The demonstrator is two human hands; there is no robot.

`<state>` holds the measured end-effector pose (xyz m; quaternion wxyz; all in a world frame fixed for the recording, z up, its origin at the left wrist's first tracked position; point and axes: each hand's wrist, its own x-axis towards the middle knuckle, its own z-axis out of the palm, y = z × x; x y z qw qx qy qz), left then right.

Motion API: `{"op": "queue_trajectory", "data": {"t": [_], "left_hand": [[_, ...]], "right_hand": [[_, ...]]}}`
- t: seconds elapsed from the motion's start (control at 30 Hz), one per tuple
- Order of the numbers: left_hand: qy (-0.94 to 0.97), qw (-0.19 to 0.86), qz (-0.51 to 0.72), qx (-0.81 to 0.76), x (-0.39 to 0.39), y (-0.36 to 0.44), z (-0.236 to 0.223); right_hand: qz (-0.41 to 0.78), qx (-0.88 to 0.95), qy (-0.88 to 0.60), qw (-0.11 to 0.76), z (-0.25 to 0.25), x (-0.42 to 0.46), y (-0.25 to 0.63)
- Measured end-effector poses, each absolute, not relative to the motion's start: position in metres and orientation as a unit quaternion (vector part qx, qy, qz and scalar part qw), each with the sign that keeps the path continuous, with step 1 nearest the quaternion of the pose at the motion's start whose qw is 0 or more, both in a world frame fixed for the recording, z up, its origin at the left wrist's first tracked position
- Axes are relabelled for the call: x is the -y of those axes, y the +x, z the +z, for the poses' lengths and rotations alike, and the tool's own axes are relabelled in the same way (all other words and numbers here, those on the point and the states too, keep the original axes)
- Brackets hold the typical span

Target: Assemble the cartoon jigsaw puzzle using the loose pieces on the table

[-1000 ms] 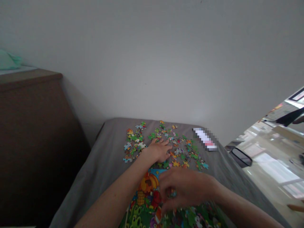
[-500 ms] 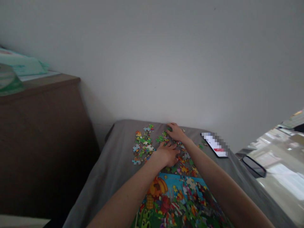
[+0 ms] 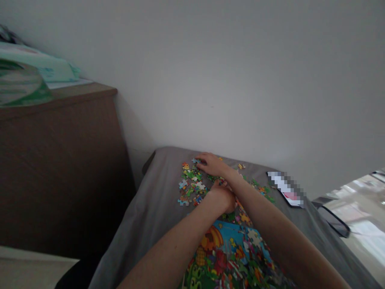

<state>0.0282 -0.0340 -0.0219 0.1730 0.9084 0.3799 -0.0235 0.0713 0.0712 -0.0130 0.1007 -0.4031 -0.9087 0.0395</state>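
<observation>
Loose jigsaw puzzle pieces lie in a cluster on the grey cloth, left of both hands. My right hand is at the far side of that cluster. Its fingers are bent and apart, with the tips at a blue-green puzzle piece. Nearer to me, my left hand is curled above more pieces, under the right wrist; what its fingers hold, if anything, is hidden. Below the hands is a colourful picture board showing a pumpkin, with many loose pieces over its right part.
A phone lies on the cloth to the right, near a few scattered pieces. Dark-framed glasses are at the right edge. On the left stands a brown cabinet with a pale green packet. A wall rises behind.
My right hand has moved left to the far pieces. My left hand has curled its fingers and come closer to the right wrist. Pieces near the phone are now more visible. The view has shifted slightly.
</observation>
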Motion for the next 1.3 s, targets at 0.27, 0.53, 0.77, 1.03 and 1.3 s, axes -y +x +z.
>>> {"op": "queue_trajectory", "data": {"t": [0.27, 0.53, 0.77, 1.03, 1.3], "left_hand": [[0.909, 0.162, -0.033, -0.383, 0.037, 0.03, -0.02], [0.91, 0.166, -0.045, -0.376, 0.04, 0.029, -0.016], [0.911, 0.17, -0.047, -0.373, 0.042, 0.027, -0.014], [0.908, 0.164, -0.021, -0.385, 0.04, 0.026, -0.016], [0.926, 0.182, 0.027, -0.33, 0.017, 0.009, 0.0]], "right_hand": [[0.024, 0.92, -0.383, 0.074, -0.013, -0.068, 0.08], [0.106, 0.956, -0.265, 0.061, -0.007, -0.053, 0.051], [0.02, 0.915, -0.397, 0.066, -0.014, -0.071, 0.066], [0.035, 0.907, -0.395, 0.141, 0.01, -0.03, 0.134], [0.058, 0.814, -0.514, 0.264, -0.002, 0.057, 0.28]]}}
